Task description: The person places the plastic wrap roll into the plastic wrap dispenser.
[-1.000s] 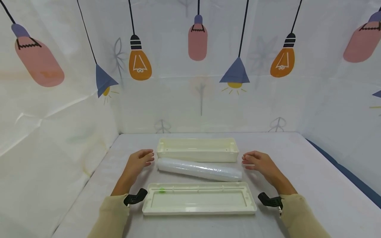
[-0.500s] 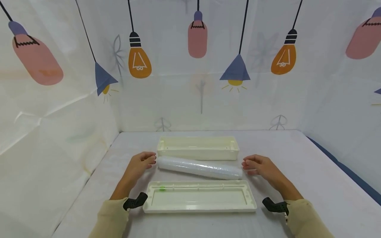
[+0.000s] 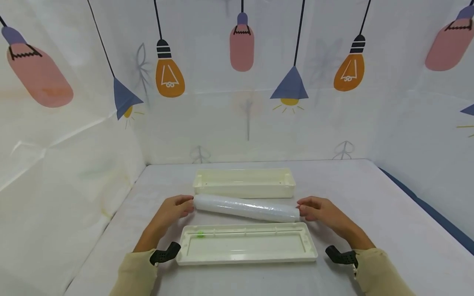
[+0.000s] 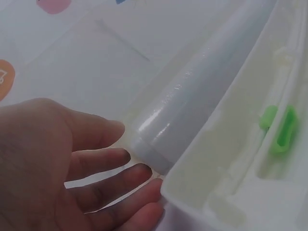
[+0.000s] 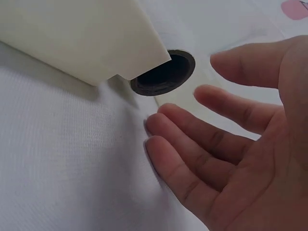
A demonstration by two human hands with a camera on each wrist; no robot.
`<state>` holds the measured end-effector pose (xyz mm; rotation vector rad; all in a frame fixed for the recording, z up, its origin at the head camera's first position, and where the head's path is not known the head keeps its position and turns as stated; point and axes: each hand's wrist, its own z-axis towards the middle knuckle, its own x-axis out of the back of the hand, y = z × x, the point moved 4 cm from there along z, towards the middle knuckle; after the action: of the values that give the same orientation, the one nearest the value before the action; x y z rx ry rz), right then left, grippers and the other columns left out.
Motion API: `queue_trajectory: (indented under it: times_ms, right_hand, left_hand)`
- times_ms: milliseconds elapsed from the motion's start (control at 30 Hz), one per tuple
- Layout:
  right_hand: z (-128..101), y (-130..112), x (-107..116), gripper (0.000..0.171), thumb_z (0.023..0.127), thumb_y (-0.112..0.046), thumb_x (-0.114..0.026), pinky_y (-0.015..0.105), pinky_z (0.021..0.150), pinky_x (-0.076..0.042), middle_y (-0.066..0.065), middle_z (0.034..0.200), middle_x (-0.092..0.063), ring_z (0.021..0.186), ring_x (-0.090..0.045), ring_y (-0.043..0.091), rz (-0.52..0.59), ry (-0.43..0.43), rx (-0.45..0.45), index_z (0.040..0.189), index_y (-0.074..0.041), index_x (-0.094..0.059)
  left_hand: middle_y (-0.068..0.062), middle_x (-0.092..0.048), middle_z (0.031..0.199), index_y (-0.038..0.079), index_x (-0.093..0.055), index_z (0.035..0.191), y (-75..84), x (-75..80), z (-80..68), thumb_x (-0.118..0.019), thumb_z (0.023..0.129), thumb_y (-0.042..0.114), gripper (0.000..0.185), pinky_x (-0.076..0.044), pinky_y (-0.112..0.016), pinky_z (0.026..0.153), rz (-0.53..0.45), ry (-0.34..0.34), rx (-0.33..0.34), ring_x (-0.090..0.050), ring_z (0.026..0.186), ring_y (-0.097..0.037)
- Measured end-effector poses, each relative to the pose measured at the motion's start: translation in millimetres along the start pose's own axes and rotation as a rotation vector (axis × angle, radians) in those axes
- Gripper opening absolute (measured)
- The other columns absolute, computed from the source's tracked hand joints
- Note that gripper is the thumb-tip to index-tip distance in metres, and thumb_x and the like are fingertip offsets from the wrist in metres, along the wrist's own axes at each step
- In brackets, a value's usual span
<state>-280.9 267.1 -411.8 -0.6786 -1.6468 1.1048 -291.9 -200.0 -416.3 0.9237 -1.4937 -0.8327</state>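
Left hand [image 3: 171, 211] and right hand [image 3: 321, 209] — fingers relaxed — flank roll [image 3: 246, 208].

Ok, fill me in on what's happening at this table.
A person has a hand at each end of a roll of cling film that lies on the table between two cream plastic parts: a deep tray behind it and a shallow lid with a small green slider in front. The left hand and right hand are open, fingers reaching the roll's ends; neither grips it yet.
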Motion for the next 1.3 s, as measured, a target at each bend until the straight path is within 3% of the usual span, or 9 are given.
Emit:
queue_trajectory:
  times_ms: [233,500,800,1100,1300]
  right_hand:
    - [0.2,1.2,-1.2,0.048,0.101,-0.034,-0.062,0.034,0.094,-0.051,0.013,0.132,-0.061,0.116,-0.059,0.027,-0.065,-0.047,0.023,0.136,-0.001,-0.057]
    - [0.4,1.8,-1.6,0.049,0.097,-0.035,-0.067,0.059,0.106,-0.039,0.009,0.133,-0.061,0.125,-0.054,0.03,-0.126,-0.028,-0.008,0.135,-0.006,-0.059]
    - [1.1,-0.5,-5.1,0.049,0.097,-0.031,-0.069,0.052,0.102,-0.045,0.011,0.132,-0.062,0.122,-0.056,0.03,-0.133,-0.068,0.061,0.136,-0.003,-0.058]
    - [1.1,4.3,-3.1,0.047,0.094,-0.034,-0.072,0.057,0.103,-0.043,0.008,0.129,-0.064,0.122,-0.058,0.03,-0.157,-0.01,0.054,0.132,-0.008,-0.063]
    - [3.2,5.2,-4.2,0.046,0.093,-0.033,-0.073,0.056,0.103,-0.044,0.009,0.128,-0.065,0.121,-0.058,0.03,-0.151,0.005,0.072,0.13,-0.008,-0.064]
  left_hand:
    - [-0.009,-0.073,0.107,0.001,-0.064,0.13,-8.2,-2.1,0.3,-0.063,0.1,0.03,0.043,-0.047,-0.048,0.097,0.04,0.0,-0.03,-0.065,0.102,-0.025]
    - [-0.008,-0.072,0.107,0.0,-0.063,0.132,-3.0,-3.6,5.6,-0.061,0.1,0.027,0.041,-0.05,-0.044,0.094,0.056,0.001,-0.032,-0.065,0.098,-0.022]
    - [-0.009,-0.071,0.106,-0.003,-0.064,0.128,-1.7,-7.6,5.7,-0.061,0.1,0.023,0.037,-0.053,-0.039,0.089,0.043,0.016,-0.018,-0.065,0.095,-0.021]
    - [-0.013,-0.07,0.11,-0.006,-0.064,0.124,-4.0,-9.0,10.5,-0.061,0.101,0.021,0.036,-0.055,-0.038,0.091,-0.036,-0.008,-0.03,-0.066,0.1,-0.024]
    - [-0.012,-0.07,0.108,-0.005,-0.066,0.121,-5.0,-6.7,7.6,-0.062,0.1,0.019,0.032,-0.055,-0.035,0.089,-0.072,0.014,0.017,-0.066,0.099,-0.022]
